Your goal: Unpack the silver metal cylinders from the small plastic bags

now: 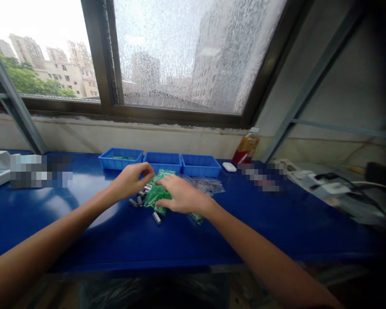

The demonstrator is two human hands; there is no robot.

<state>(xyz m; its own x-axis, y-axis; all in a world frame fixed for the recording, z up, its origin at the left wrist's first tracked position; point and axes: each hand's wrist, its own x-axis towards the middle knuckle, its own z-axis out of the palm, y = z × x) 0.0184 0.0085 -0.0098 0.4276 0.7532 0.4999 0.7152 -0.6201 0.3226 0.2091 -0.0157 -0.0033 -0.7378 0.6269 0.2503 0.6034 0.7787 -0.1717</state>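
Note:
A pile of green, glossy pieces (157,194), which look like small packets or plastic bags, lies on the blue table between my hands. My left hand (133,180) is at the pile's left edge, its fingers bent and a gap showing between thumb and fingers. Over the right side of the pile, my right hand (183,194) has thumb and fingers spread apart, close to the green pieces; its fingertips partly cover them. Several short silver cylinders lie around the pile, one silver cylinder (156,218) in front. Clear plastic bags (209,185) lie behind my right hand.
Three blue bins stand in a row behind the pile: a left bin (104,162) with green pieces, a middle bin (162,159) and a right bin (201,171). Farther right are a white case (229,167), a bottle (246,148) and cables (341,182). A window is behind.

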